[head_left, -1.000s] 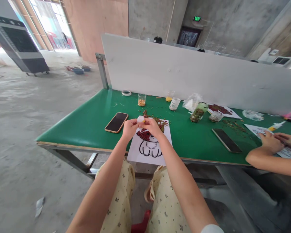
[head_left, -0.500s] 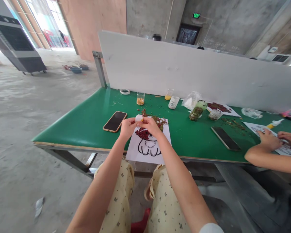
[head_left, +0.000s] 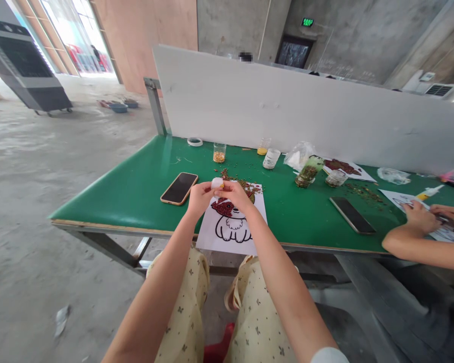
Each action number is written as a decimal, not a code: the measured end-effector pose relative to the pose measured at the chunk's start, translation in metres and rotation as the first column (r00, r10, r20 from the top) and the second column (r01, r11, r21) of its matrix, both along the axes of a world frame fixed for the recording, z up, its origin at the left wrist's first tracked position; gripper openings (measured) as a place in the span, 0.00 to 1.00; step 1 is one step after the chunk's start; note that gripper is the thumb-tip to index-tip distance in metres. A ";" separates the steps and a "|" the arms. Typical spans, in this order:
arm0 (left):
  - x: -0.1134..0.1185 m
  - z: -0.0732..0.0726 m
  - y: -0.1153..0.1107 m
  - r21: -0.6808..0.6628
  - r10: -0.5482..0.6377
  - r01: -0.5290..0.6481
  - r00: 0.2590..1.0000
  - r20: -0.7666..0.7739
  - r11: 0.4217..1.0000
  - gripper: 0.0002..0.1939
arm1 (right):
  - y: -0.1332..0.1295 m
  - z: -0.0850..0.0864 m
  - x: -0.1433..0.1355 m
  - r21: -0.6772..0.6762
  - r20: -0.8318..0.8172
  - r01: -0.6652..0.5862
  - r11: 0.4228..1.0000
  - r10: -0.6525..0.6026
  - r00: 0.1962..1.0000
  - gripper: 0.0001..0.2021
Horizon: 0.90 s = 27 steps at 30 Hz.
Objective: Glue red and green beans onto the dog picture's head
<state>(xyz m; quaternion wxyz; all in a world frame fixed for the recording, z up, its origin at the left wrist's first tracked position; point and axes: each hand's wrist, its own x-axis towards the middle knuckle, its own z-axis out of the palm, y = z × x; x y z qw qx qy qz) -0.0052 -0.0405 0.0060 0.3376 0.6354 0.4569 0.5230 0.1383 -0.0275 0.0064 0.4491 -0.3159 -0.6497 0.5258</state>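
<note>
Both hands hold a small white bottle with a bit of yellow [head_left: 217,183] between their fingertips. My left hand [head_left: 200,198] grips it from the left and my right hand [head_left: 235,194] from the right; the fingers hide much of it. Below them lies a paper sheet [head_left: 212,237] with a line drawing of a puppy-like animal. Dark red grains cover part of the head and greenish ones its right side, while the body is bare outline. Loose green and reddish grains [head_left: 230,176] are scattered over the sheet's upper edge and the table behind.
A phone [head_left: 179,188] lies left of the sheet, another phone [head_left: 351,215] farther right. Behind stand a cup of orange-yellow grains [head_left: 219,153], a whitish cup [head_left: 271,159] and a tilted jar of green grains [head_left: 309,172]. At right, another person's hands [head_left: 419,218] work over paper beside a glue bottle [head_left: 430,192].
My hands stay almost in place, and the bottle between the fingers has turned slightly. The other person's far hand has shifted a little.
</note>
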 end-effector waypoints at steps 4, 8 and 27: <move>0.002 0.000 0.001 -0.007 0.002 -0.002 1.000 0.018 1.000 0.14 | 0.000 0.001 0.001 0.000 -0.008 0.005 1.000 -0.005 1.000 0.16; 0.004 0.000 0.002 -0.008 -0.002 0.003 0.999 0.044 1.000 0.15 | 0.000 0.002 0.002 -0.009 -0.017 0.010 1.000 -0.010 1.000 0.15; 0.009 -0.004 0.005 0.007 -0.002 0.002 1.000 0.020 1.000 0.15 | 0.002 0.002 0.007 -0.033 -0.021 0.021 0.999 -0.022 1.000 0.12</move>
